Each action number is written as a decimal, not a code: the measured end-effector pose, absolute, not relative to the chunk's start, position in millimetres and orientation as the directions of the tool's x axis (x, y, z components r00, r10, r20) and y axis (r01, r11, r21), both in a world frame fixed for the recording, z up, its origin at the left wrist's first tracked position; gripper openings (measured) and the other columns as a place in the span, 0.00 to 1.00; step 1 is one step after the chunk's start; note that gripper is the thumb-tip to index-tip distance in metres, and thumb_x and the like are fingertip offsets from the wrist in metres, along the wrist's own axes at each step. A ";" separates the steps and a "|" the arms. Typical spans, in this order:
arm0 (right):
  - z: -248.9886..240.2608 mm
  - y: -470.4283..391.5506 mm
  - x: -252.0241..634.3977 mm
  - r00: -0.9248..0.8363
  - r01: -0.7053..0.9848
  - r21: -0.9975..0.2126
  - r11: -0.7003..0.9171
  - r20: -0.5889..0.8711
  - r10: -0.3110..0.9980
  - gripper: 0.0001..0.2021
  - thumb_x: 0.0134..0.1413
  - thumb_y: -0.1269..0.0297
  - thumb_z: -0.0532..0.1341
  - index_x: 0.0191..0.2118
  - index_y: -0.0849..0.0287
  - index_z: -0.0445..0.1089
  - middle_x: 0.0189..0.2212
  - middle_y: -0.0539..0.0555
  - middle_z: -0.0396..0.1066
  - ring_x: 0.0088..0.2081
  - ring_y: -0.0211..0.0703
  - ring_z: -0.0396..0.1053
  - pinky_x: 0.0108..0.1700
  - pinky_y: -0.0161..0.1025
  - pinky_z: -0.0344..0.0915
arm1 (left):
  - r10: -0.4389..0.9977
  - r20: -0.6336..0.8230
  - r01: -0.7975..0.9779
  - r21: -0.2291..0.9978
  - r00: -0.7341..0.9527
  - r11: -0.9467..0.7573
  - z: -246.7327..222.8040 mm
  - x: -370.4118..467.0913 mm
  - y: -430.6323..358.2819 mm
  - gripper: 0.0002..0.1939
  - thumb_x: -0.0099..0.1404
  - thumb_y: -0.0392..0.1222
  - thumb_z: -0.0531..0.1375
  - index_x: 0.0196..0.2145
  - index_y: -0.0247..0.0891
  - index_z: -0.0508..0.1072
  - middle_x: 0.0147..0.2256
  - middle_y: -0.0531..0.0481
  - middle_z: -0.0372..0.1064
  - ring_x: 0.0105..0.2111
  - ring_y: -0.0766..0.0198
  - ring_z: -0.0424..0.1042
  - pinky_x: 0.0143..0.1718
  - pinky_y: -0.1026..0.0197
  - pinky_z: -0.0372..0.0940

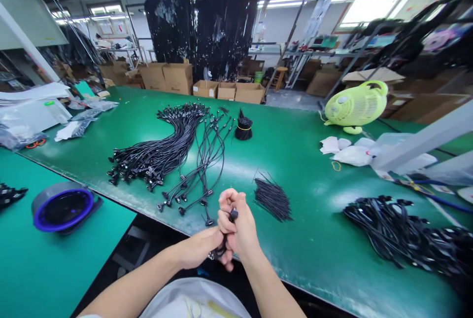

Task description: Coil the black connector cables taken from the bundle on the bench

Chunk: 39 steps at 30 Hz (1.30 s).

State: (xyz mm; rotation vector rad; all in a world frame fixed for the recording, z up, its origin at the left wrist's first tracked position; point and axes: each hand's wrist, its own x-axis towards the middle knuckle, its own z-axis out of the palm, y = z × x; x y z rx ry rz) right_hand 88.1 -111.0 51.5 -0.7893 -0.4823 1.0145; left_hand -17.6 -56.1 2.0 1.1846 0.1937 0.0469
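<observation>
Near the table's front edge, my left hand (199,248) and my right hand (240,227) meet, both closed around a bunched black cable (233,215). One dark connector end pokes out between the fingers of my right hand; most of the cable is hidden by my fingers. Just beyond lie several loose black cables (201,175) with connectors at their ends. To their left spreads a large bundle of black cables (173,135). Right of my hands is a pile of thin black cable ties (272,197). Farther back stands a banded bunch of cable ties (244,128).
A heap of coiled black cables (391,229) covers the right side of the green table (310,244). Behind it are plastic bags (354,154) and a lime-green fan (356,103). A blue-rimmed round container (62,209) sits at left. Cardboard boxes (177,79) stand beyond the table.
</observation>
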 end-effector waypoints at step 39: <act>-20.6 -169.1 301.6 0.668 0.729 -0.353 -0.586 0.181 0.722 0.16 0.68 0.65 0.48 0.45 0.59 0.73 0.47 0.59 0.69 0.45 0.44 0.65 0.47 0.40 0.59 | 0.366 -0.385 0.305 0.916 0.847 0.260 -12.2 23.7 -50.5 0.25 0.58 0.64 0.60 0.27 0.36 0.65 0.20 0.59 0.52 0.20 0.69 0.54 0.25 0.64 0.50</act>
